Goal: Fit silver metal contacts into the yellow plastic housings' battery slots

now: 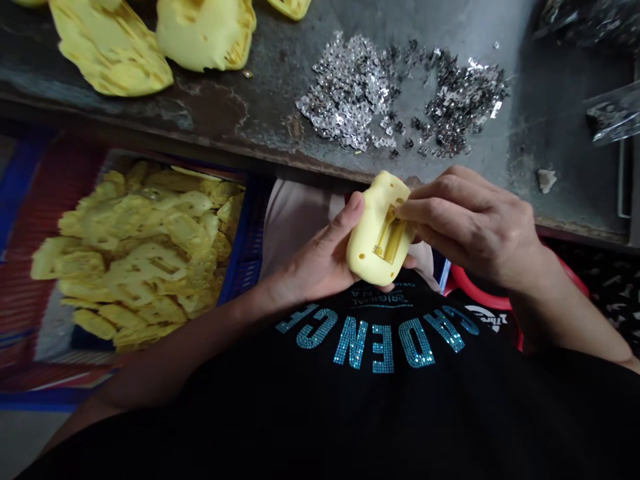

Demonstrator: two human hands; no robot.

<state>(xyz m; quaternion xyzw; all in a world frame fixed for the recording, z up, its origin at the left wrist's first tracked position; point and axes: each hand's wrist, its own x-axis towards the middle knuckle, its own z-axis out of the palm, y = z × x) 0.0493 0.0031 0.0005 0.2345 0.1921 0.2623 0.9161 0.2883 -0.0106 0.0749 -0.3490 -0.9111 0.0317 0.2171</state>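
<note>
A pale yellow plastic shell (369,233) with small holes and a battery-sized slot lies in my left hand (327,257), thumb along its left edge and fingers beneath. A small metal piece shows at the slot's lower end. My right hand (465,213) reaches over the shell from the right, its thumb and fingertips pinched at the slot's upper end. Whatever sits between those fingertips is hidden. On the bench just beyond are a pile of flat silvery metal contacts (350,90) and a darker pile of small metal contacts (463,100).
The grey metal bench (270,113) runs across the top, its front edge close to my hands. Larger yellow shells (205,33) lie at its upper left. A blue-edged crate (240,247) of yellow parts stands left. Plastic bags (617,113) and a whitish lump (547,180) are right.
</note>
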